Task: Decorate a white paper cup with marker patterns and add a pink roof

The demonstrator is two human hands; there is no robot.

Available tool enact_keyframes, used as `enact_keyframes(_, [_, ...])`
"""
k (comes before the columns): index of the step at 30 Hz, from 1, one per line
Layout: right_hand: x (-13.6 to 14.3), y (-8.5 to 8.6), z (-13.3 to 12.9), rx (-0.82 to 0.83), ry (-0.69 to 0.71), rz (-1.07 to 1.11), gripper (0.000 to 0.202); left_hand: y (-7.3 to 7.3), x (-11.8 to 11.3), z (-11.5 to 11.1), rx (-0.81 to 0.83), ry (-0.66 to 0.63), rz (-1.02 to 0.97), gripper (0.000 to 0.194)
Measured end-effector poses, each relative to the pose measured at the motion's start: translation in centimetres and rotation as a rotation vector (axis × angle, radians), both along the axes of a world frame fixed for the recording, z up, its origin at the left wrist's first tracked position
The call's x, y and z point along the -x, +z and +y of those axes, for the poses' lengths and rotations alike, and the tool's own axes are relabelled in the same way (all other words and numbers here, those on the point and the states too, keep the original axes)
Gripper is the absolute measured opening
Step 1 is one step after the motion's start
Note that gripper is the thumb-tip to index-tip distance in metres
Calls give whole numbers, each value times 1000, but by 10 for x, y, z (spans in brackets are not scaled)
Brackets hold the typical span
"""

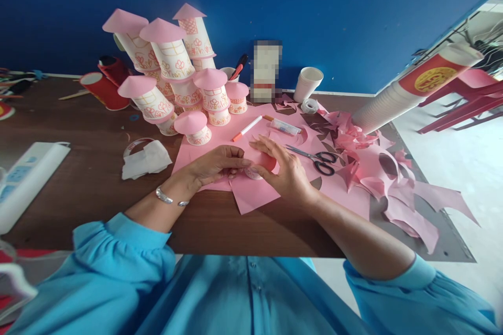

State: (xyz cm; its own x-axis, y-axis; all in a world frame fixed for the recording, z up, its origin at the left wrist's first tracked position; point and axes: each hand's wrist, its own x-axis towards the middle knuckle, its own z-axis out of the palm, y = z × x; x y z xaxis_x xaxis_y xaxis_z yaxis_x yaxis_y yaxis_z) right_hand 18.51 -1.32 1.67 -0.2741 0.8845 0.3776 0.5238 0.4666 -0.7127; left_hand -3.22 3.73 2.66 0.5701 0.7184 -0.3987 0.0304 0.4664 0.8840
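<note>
Between my hands a small white cup with drawings (253, 173) stands on pink paper, under a pink paper piece (262, 158). My right hand (286, 167) curves around the right side of this piece, thumb in front and fingers behind. My left hand (222, 165) is closed at its left edge, fingertips pinched together; what they grip is too small to make out. Behind them lie an orange-and-white marker (247, 129) and a clear packet (285, 126). Scissors with black handles (314, 157) rest just right of my right hand.
Decorated cup towers with pink cone roofs (168, 55) stand at the back left. Pink paper scraps (377, 167) and a long stack of cups (412, 86) are at the right. White tissue (146, 159) lies left; a white cup (308, 84) stands by the wall.
</note>
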Motion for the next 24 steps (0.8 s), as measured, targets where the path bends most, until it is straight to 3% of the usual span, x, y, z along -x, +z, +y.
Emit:
enact_keyframes(7, [1,-1,0,18,1,18,60,-1,2,2,-25,-32,15,47])
enact_keyframes(11, [-2,2,-2,44,29,93,64,3,10,8,-147,-5,94,40])
enact_keyframes(15, [-10,8,0,-70,17,219,55,10,17,9,-467,165,219,46])
enact_keyframes(18, [-19,13,3,-194,-91,279,49,19,13,3,-798,242,256,53])
enact_keyframes(21, [-29,15,8,-291,-192,313,45,24,1,0,-1104,79,314,68])
enact_keyframes(24, [-35,14,12,-300,-225,317,44,18,-15,7,-1230,-139,312,80])
